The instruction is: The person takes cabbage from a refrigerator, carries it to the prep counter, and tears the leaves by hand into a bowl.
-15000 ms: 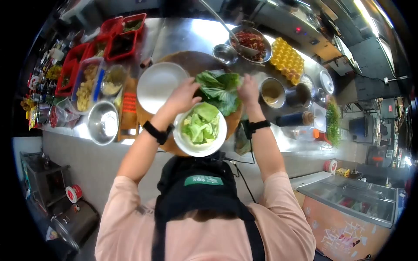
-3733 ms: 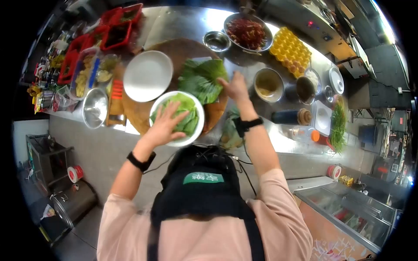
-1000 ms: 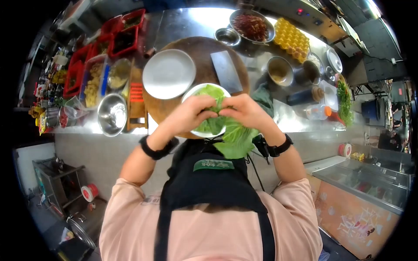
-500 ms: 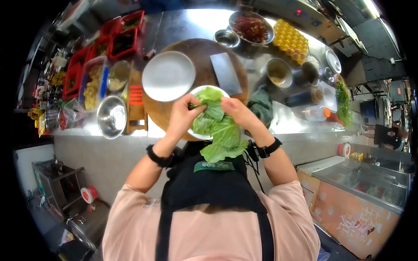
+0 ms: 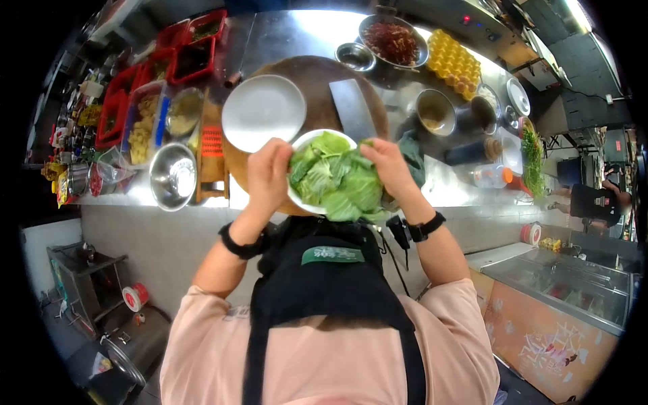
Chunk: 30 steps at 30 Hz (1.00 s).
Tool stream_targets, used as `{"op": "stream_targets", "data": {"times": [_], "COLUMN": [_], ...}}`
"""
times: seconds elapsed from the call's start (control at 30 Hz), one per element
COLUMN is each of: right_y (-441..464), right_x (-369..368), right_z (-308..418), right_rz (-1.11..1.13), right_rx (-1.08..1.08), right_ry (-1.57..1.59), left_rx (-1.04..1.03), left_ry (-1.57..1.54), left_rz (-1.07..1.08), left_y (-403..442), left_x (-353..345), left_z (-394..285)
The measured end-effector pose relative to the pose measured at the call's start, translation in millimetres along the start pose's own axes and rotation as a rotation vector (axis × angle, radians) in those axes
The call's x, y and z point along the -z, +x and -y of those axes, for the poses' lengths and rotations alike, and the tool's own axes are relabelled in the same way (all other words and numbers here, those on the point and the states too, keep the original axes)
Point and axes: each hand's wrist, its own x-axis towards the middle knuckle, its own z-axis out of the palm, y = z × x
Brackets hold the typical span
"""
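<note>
A white bowl (image 5: pixel 294 198) heaped with green cabbage leaves (image 5: pixel 324 177) stands at the front of a round wooden chopping board (image 5: pixel 290 67). At the bowl's left edge, my left hand (image 5: pixel 268 174) is closed, its fingertips against the edge of the leaves; its grip is partly hidden. On the other side my right hand (image 5: pixel 393 169) pinches a leaf between thumb and fingers. One broad leaf hangs over the bowl's near rim. Behind the bowl, a white plate (image 5: pixel 263 113) and a cleaver (image 5: pixel 352 108) lie on the board.
Left of the board are a steel bowl (image 5: pixel 173 177), an orange grater (image 5: pixel 212 143) and red baskets (image 5: pixel 194 61). A dark green cloth (image 5: pixel 412 158) sits by the board's right edge. Further right stand a steel pot (image 5: pixel 435 113), an egg tray (image 5: pixel 453 62) and bottles (image 5: pixel 489 175).
My hands have moved apart, left hand leftward and right hand rightward. The large leaf that hung toward my apron is now higher, spread over the bowl.
</note>
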Motion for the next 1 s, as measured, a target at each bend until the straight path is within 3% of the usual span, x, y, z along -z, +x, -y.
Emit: {"op": "stream_targets", "data": {"times": [0.1,0.17,0.2,0.23,0.33,0.4,0.43,0.47,0.53,0.57,0.63,0.73,0.8,0.83,0.87,0.93,0.97,1.0], "right_y": [-1.7,7.4,7.8,12.8,1.7,-4.8,-6.5,-7.4,-13.6,-18.2,-25.3,-35.2,-38.8,-40.1,-39.2,-35.6,-34.5,-33.4], "right_x": [-3.9,-9.1,-10.8,-3.6,4.2,15.5,22.2,28.1,37.9,40.6,41.5,41.6,36.3,32.5,29.0,20.4,14.7,8.8], "right_z": [-21.3,-27.4,-30.5,-23.5,-23.0,-15.9,-15.7,-13.7,-5.0,-0.5,5.5,16.3,24.5,26.3,27.0,29.1,31.8,35.2], "right_rz": [0.033,0.032,0.032,0.121,-0.022,0.005,-0.022,-0.046,-0.017,0.027,0.09,0.111,0.09,0.075,0.077,0.129,0.132,0.168], "right_rx": [-0.109,-0.028,0.04,-0.032,0.028,-0.09,-0.088,-0.084,-0.153,-0.174,-0.186,-0.102,-0.058,-0.016,-0.016,0.225,0.226,0.237], "right_ry": [-0.439,-0.551,-0.658,-0.812,-0.804,-0.768,-0.708,-0.649,-0.488,-0.333,-0.049,-0.126,-0.16,-0.198,-0.194,-0.451,-0.451,-0.432], "left_rx": [0.035,0.047,0.053,0.011,0.03,-0.081,-0.121,-0.121,-0.346,-0.328,-0.284,-0.251,-0.279,-0.175,-0.174,0.05,-0.114,-0.115], "left_ry": [-0.049,0.066,0.067,0.092,0.174,0.193,0.198,0.2,0.7,0.764,0.744,0.659,0.258,0.128,0.132,-0.03,0.102,0.104], "left_rz": [0.101,0.377,0.384,0.433,0.547,0.483,0.623,0.618,0.798,0.872,0.894,0.848,0.582,0.529,0.529,0.815,0.852,0.85], "left_y": [2.3,6.7,5.5,6.5,8.8,4.3,5.8,2.5,-11.0,-14.9,-15.8,-2.2,13.4,20.7,24.4,27.5,25.9,29.3], "left_x": [-6.3,-22.3,-26.1,-30.8,-30.4,-31.3,-30.5,-32.6,-38.8,-41.6,-40.8,-32.6,-24.5,-21.8,-19.7,-20.7,-25.3,-27.3], "left_z": [12.1,20.0,33.6,52.2,68.5,61.7,70.5,76.6,86.1,91.8,92.9,67.2,64.3,49.7,32.9,6.4,2.5,2.7]}}
